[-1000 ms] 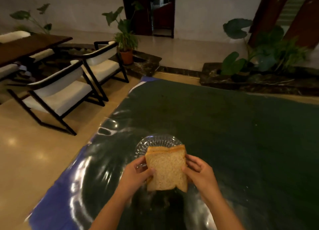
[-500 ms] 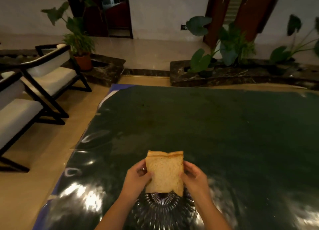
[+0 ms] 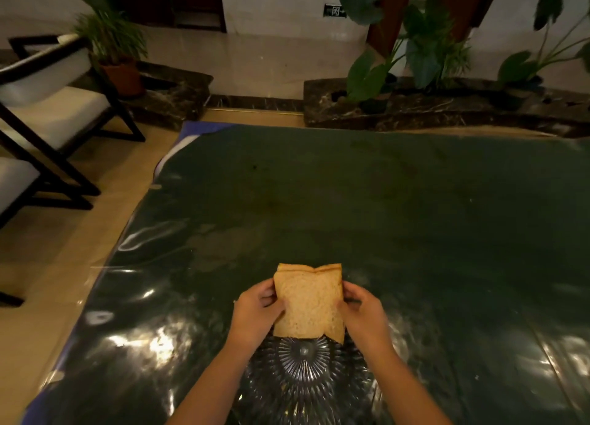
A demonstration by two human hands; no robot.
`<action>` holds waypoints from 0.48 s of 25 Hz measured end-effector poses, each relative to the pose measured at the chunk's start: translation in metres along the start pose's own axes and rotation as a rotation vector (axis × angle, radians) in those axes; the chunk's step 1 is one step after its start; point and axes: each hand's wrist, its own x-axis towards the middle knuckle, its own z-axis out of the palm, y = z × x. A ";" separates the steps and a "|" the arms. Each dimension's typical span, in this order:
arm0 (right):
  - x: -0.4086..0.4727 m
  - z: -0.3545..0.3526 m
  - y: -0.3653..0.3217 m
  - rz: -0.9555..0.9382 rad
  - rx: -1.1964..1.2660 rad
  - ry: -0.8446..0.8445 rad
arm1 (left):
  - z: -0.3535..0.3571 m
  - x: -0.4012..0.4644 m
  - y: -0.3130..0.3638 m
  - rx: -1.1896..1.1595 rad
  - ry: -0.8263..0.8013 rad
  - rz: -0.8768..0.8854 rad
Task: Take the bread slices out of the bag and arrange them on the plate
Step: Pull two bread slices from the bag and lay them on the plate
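A small stack of brown bread slices (image 3: 309, 303) stands nearly upright between my two hands, above the far edge of a ribbed clear glass plate (image 3: 306, 380). My left hand (image 3: 255, 316) grips the stack's left side, and my right hand (image 3: 364, 313) grips its right side. The plate lies on the dark green table (image 3: 383, 207) close to me, between my forearms. No bag is in view.
A shiny clear plastic sheet covers the green tabletop. White-cushioned dark-framed chairs (image 3: 48, 105) stand on the floor to the left. Stone planters with leafy plants (image 3: 415, 73) line the floor beyond the table's far edge.
The view has swung right and tilted down. The plate, earlier behind the bread, now lies below it and nearer to me. Both hands keep hold of the bread.
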 end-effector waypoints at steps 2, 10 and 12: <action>0.000 -0.001 -0.002 0.015 -0.066 0.024 | 0.000 -0.001 0.000 0.047 0.054 0.037; -0.010 -0.001 -0.007 0.089 -0.181 0.125 | 0.006 -0.013 0.006 0.141 0.181 0.032; -0.012 0.001 -0.013 0.105 -0.160 0.145 | 0.007 -0.014 0.013 0.127 0.200 0.031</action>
